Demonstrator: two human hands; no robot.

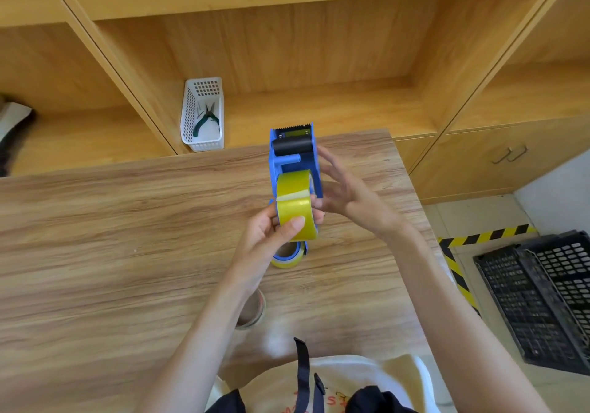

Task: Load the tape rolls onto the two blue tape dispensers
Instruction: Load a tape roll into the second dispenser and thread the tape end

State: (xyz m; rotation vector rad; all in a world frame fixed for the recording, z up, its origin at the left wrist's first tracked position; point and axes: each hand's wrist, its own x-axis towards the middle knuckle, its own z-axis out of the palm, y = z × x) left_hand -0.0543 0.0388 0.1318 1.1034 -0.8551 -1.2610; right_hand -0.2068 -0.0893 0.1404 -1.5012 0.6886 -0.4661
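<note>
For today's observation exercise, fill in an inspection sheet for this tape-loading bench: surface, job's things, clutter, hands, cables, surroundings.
Surface: wood-grain table.
Job's things: blue tape dispenser held above the table, yellow tape roll seated in it; second yellow tape roll with blue parts lies below on the table.
Clutter: a worn roll partly hidden by the left forearm.
Hands: left hand grips the seated roll, thumb on the tape; right hand has straight fingers against the dispenser's side.
Cables: nothing seen.
Surroundings: white basket holding pliers on the shelf; black crates on the floor; striped floor tape.
</note>
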